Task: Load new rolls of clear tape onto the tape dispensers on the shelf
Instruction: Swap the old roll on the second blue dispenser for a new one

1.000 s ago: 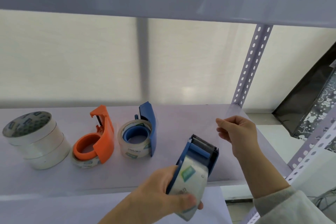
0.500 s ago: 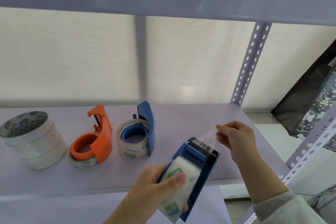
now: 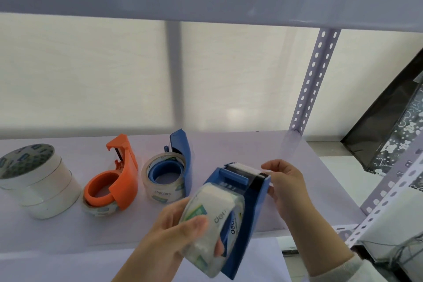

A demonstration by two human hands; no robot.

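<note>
- The left hand, low in the centre of the frame, is wrapped around a roll of clear tape seated in a blue dispenser; thumb on the near face of the roll, fingers hidden behind, so the grip is closed firmly on roll and dispenser together.
- The right hand, just right of it, has its fingertips pinched at the cutter end of the dispenser; whether they hold the clear tape's free end there I cannot tell, as the film is hard to see.
- Handling, as I judge it: the roll looks light and rigid, its face slick; the free end will be limp and sticky and will cling to itself, so take it by the outer corners. The plastic body is stiff, best held by its side walls, away from the toothed edge.
- On the shelf, left of centre, a second blue dispenser carries a roll, and an orange dispenser sits over another.
- At the far left a stack of spare rolls stands on the shelf.
</note>
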